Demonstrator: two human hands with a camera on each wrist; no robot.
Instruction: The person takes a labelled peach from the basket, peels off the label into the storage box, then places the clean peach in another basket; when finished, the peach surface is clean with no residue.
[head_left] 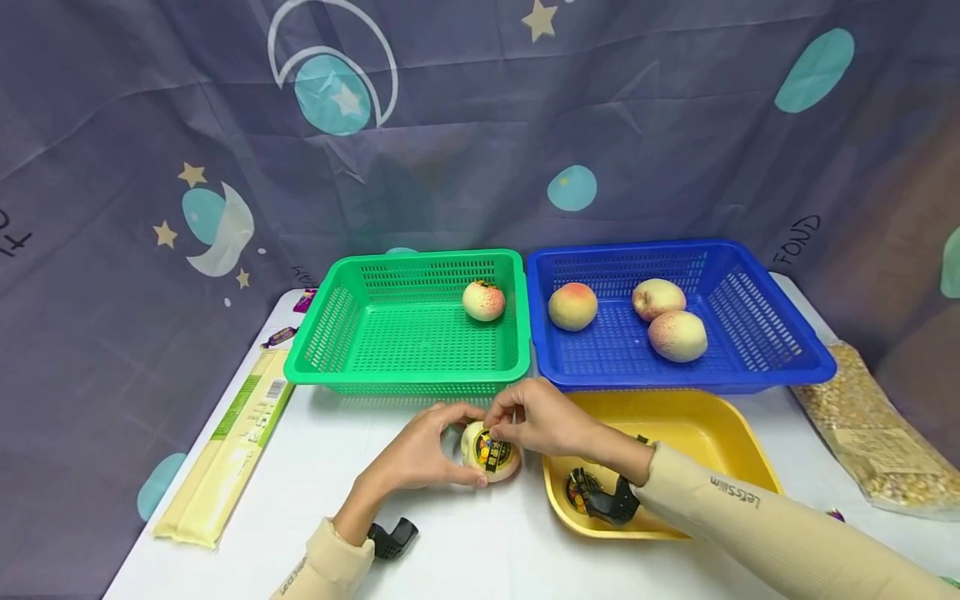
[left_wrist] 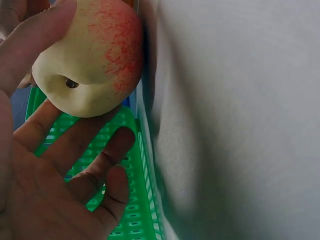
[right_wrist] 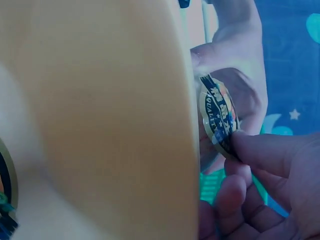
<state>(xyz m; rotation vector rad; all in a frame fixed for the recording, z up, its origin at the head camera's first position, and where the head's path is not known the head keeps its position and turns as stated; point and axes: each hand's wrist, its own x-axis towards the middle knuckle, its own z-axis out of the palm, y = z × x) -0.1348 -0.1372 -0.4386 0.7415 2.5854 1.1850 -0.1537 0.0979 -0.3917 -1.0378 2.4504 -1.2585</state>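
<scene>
A pale peach point(head_left: 473, 437) with a red blush point(left_wrist: 120, 47) sits low over the white table, in front of the green basket. My left hand point(head_left: 420, 454) grips it between thumb and fingers from the left. On the peach's upper side shows a round black-and-gold sticker point(head_left: 492, 451). The thumb and forefinger of my right hand point(head_left: 543, 421) pinch the edge of this sticker point(right_wrist: 219, 112). How much of the sticker clings to the peach I cannot tell. Some fingers of the left hand point(left_wrist: 55, 185) spread out below the peach in the left wrist view.
The green basket point(head_left: 408, 377) holds one stickered peach point(head_left: 483, 301). In the blue basket point(head_left: 795, 367) lie three peaches point(head_left: 677, 336). A yellow basin point(head_left: 720, 408) with loose stickers point(head_left: 577, 492) stands under my right forearm. Long packets point(head_left: 225, 450) lie left, a grain bag point(head_left: 877, 433) right.
</scene>
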